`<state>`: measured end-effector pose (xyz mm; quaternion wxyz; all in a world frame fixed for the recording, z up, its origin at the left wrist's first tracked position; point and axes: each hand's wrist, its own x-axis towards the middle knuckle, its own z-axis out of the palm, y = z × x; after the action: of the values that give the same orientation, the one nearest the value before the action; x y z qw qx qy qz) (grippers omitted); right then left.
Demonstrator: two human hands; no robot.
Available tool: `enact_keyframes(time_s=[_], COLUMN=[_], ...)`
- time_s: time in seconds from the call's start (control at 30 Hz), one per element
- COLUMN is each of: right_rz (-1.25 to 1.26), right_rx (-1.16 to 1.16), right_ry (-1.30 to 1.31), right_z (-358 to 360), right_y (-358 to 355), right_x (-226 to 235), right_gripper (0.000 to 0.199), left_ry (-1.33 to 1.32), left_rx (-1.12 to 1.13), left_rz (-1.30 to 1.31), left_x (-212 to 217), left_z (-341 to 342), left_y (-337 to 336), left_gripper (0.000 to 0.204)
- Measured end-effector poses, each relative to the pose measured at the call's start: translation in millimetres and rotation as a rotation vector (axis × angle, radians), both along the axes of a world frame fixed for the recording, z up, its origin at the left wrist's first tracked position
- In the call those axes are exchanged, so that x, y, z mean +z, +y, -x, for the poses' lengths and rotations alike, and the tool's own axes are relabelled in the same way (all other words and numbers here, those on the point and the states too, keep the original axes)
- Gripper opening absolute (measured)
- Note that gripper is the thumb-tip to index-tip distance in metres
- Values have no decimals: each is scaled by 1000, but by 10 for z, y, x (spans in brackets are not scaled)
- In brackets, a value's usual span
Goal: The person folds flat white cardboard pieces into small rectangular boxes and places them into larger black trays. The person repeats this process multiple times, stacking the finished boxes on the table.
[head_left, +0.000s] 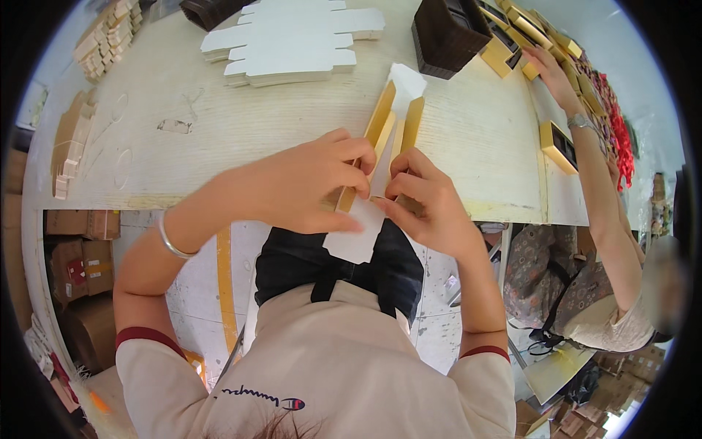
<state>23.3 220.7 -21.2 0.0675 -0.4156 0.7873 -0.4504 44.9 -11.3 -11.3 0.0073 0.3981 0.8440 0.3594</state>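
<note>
A long carton blank [356, 241], white inside and gold outside, lies partly folded across the table's front edge, its near end jutting over my lap. Its gold side walls stand up, and a white flap stretches out at the far end. My left hand [314, 179] grips the left wall with bent fingers, thumb near the white near-end flap. On the opposite side, my right hand [426, 199] pinches the right wall close to the near corner. What lies under the fingertips is partly hidden.
Flat white carton blanks [292, 40] are stacked at the back, beside dark brown plastic trays [451, 33]. More folded blanks [73, 143] lie at the left. A co-worker's hand [552, 77] reaches among gold boxes [559, 146] at the right. Brown cartons [82, 263] sit under the table.
</note>
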Motion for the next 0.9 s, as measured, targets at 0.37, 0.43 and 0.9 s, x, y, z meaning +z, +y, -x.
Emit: enact_keyframes(time_s=[0.37, 0.43, 0.9], right_rz=[62, 91, -194], right_rx=[-79, -109, 73], right_ry=[38, -16, 515], right_z=[-148, -161, -272], right_y=[-48, -46, 213], right_x=[-110, -132, -135], right_gripper=[12, 14, 80], left_ry=[-3, 63, -253], left_rx=[141, 146, 365], left_rz=[-59, -75, -172], left_x=[-128, -190, -84], left_z=[-9, 27, -202], left_y=[203, 241, 365], left_gripper=[28, 24, 13])
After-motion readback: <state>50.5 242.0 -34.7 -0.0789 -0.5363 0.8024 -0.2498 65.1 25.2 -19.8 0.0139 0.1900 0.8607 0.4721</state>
